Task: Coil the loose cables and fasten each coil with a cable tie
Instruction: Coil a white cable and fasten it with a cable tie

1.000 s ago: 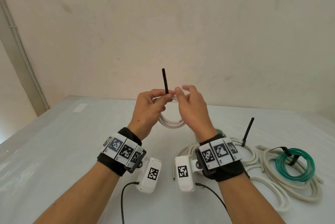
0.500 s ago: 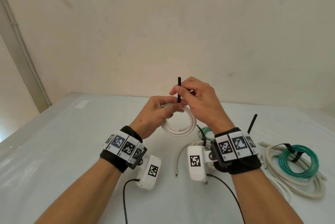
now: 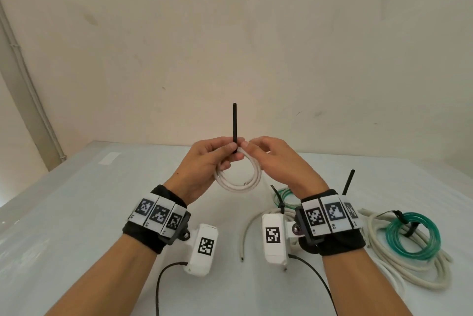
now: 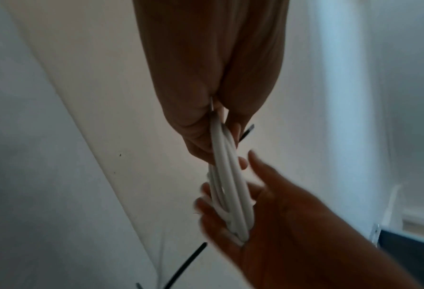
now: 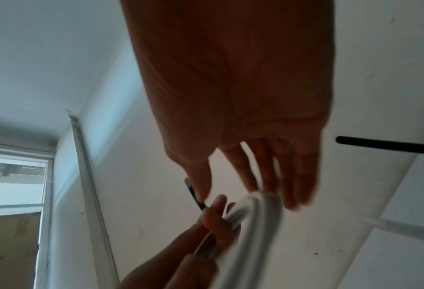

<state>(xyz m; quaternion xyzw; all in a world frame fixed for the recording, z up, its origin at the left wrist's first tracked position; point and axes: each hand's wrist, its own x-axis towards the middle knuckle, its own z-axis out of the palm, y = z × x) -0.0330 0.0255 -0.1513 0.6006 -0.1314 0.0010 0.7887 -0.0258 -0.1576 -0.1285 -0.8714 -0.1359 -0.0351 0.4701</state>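
White coil (image 3: 239,177) we are pinching in our left hand (image 3: 204,162), steadying the black tie (image 3: 234,126); right hand (image 3: 271,159) fingers are hovering loose, gripping nothing.

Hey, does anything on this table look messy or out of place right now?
One loose white cable trails uncoiled across the table, its bare end pointing toward the person. The off-white coils on the right look slack and untidy. Nothing looks spilled or damaged.

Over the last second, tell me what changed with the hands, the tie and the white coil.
The right hand, which pinched the black cable tie half a second ago, has let it go; its fingers now lie straight by the white coil. The tie's tail stands taller. The left hand still grips the coil. The tied green coil stayed put.
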